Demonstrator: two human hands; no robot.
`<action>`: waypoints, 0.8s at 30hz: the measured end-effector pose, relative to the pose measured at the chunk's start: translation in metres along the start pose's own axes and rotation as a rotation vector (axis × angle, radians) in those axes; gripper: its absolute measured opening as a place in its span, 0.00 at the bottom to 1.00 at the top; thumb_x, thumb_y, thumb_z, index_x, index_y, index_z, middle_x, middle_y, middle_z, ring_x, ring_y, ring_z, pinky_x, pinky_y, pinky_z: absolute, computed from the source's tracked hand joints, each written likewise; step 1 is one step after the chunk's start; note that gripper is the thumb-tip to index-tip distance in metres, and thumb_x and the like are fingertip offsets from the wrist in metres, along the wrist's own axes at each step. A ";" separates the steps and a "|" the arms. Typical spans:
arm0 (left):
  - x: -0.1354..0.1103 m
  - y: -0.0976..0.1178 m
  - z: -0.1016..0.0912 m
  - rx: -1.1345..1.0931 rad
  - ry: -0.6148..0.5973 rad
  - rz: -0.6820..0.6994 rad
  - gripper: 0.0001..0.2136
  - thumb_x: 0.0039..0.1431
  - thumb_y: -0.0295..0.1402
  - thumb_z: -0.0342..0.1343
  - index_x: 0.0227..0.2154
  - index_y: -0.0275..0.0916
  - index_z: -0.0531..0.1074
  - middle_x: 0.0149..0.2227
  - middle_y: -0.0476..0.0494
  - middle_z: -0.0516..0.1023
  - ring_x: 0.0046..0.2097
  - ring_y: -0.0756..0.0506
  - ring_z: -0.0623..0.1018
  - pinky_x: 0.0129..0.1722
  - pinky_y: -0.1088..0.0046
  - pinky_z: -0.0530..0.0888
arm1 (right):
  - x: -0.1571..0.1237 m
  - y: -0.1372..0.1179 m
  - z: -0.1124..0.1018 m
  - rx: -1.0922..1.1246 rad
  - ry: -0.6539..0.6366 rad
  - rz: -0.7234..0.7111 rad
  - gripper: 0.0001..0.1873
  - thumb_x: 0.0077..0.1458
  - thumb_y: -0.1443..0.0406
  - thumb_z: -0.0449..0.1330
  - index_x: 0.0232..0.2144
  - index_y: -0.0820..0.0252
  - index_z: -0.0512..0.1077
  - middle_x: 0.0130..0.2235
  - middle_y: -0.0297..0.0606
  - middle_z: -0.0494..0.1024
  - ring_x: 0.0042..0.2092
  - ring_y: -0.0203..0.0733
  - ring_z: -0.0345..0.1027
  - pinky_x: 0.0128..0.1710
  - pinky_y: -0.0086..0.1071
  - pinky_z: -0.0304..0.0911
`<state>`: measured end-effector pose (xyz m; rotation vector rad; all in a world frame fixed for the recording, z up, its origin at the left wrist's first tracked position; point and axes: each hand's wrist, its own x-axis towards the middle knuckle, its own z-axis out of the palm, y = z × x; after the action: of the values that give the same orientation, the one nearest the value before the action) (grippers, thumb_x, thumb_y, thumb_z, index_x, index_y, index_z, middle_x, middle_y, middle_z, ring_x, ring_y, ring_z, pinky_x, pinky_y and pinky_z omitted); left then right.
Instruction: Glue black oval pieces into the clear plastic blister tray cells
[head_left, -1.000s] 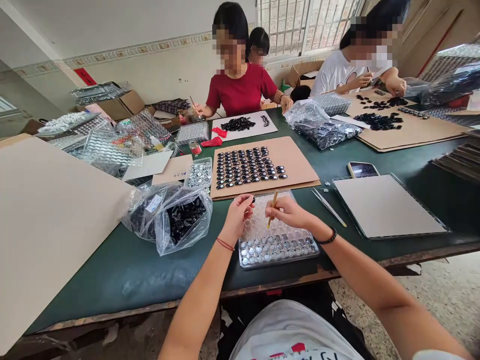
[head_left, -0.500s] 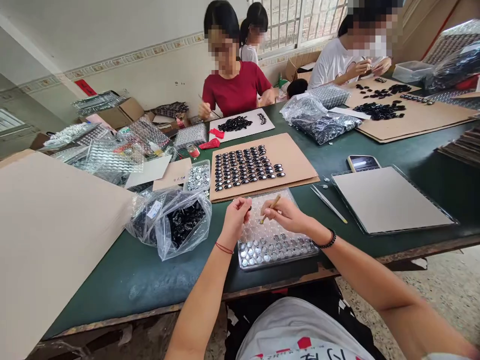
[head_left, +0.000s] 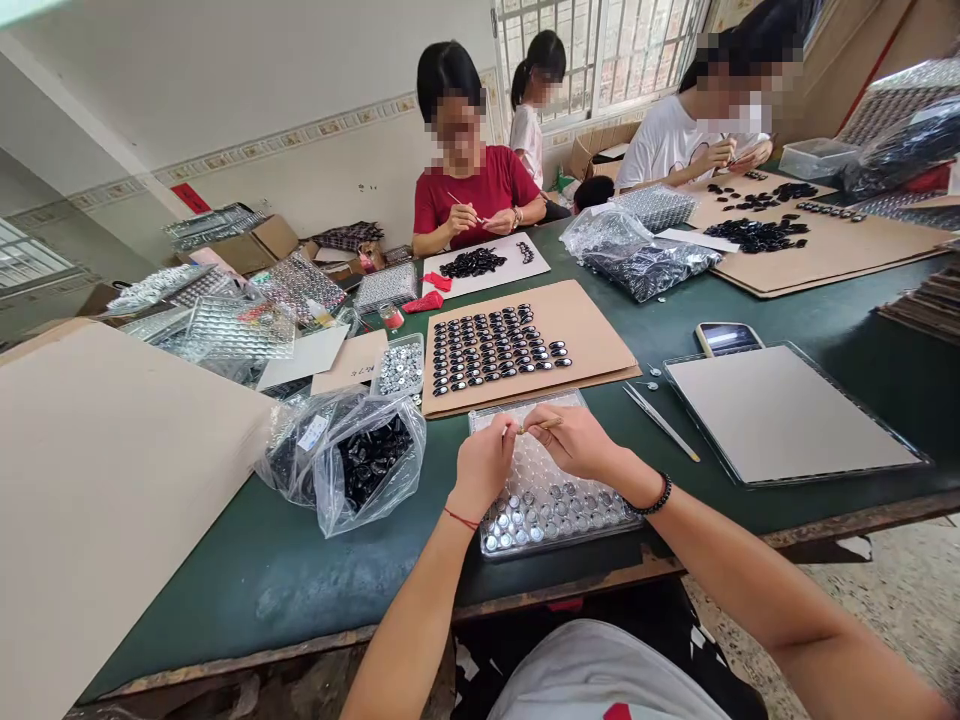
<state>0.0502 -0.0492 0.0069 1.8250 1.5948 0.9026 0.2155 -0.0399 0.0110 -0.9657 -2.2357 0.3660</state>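
- The left hand (head_left: 484, 458) is above the far left part of the clear tray (head_left: 526, 470), thumb and forefinger pinched together; what lies between their tips is too hidden to tell.
- The right hand (head_left: 576, 440) has its fingers closed round a thin yellowish stick (head_left: 547, 424) — nearly level, its tip at the left fingertips; I cannot tell whether the two touch.
- The clear tray lies on the green tabletop (head_left: 300, 590) under both hands, its near rows bearing silver round pieces (head_left: 516, 518).
- Just beyond it, a brown cardboard sheet (head_left: 600, 335) carries rows of black oval pieces (head_left: 487, 350) with pale centres.
- To the left are an opened plastic bag (head_left: 405, 492) of black pieces and, farther back, a small box of silver parts (head_left: 399, 368).
- To the right lie tweezers (head_left: 662, 423), a phone (head_left: 727, 339) and a grey board (head_left: 787, 412).
- Across the table — a person in a red top (head_left: 502, 185), both hands raised together, one holding a thin stick.
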 end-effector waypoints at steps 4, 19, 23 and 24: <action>0.002 -0.001 -0.002 0.035 -0.011 0.001 0.06 0.53 0.36 0.50 0.25 0.42 0.68 0.22 0.48 0.68 0.26 0.46 0.69 0.27 0.77 0.56 | 0.001 -0.001 0.002 0.034 0.035 0.007 0.16 0.60 0.63 0.43 0.31 0.61 0.68 0.30 0.39 0.73 0.30 0.37 0.64 0.29 0.28 0.54; 0.014 -0.005 -0.007 -0.621 -0.122 -0.248 0.13 0.49 0.43 0.51 0.23 0.38 0.59 0.16 0.58 0.51 0.16 0.56 0.50 0.15 0.81 0.48 | 0.004 0.002 0.007 0.180 0.295 0.148 0.16 0.59 0.60 0.45 0.27 0.60 0.68 0.27 0.39 0.73 0.26 0.37 0.65 0.26 0.28 0.55; 0.017 -0.007 -0.011 -0.692 -0.117 -0.256 0.14 0.48 0.44 0.52 0.23 0.38 0.60 0.14 0.59 0.50 0.16 0.57 0.49 0.15 0.82 0.48 | 0.005 0.006 0.007 0.204 0.339 0.178 0.18 0.59 0.59 0.45 0.25 0.60 0.68 0.27 0.40 0.74 0.28 0.38 0.66 0.28 0.28 0.56; 0.017 -0.008 -0.011 -0.690 -0.100 -0.257 0.14 0.48 0.44 0.53 0.23 0.38 0.61 0.14 0.59 0.51 0.16 0.57 0.50 0.15 0.82 0.47 | 0.005 0.007 0.006 0.219 0.352 0.195 0.18 0.59 0.58 0.45 0.25 0.60 0.68 0.28 0.40 0.74 0.28 0.38 0.66 0.28 0.29 0.57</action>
<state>0.0380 -0.0313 0.0096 1.1381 1.2078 1.0505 0.2126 -0.0317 0.0055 -1.0421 -1.7521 0.4769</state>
